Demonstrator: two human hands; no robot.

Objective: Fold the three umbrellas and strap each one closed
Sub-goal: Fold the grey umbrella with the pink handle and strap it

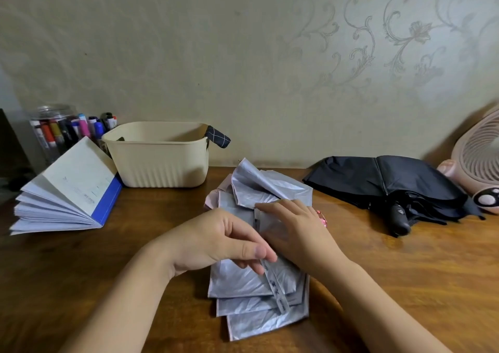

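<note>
Two hands work the silver umbrella, which lies in the middle of the table with its panels pleated flat. There, the left hand pinches the strap between thumb and fingers, the strap trailing down over the fabric. Meanwhile the right hand lies flat, fingers straight, pressing the upper folds. Off right, the black umbrella sprawls loose, well apart.

Silver umbrella: creased cloth with a metallic sheen. Black umbrella: matt fabric, handle glossy plastic. Worktop: polished brown wood. Basket: ribbed matt cream plastic. Book: paper pages.
</note>
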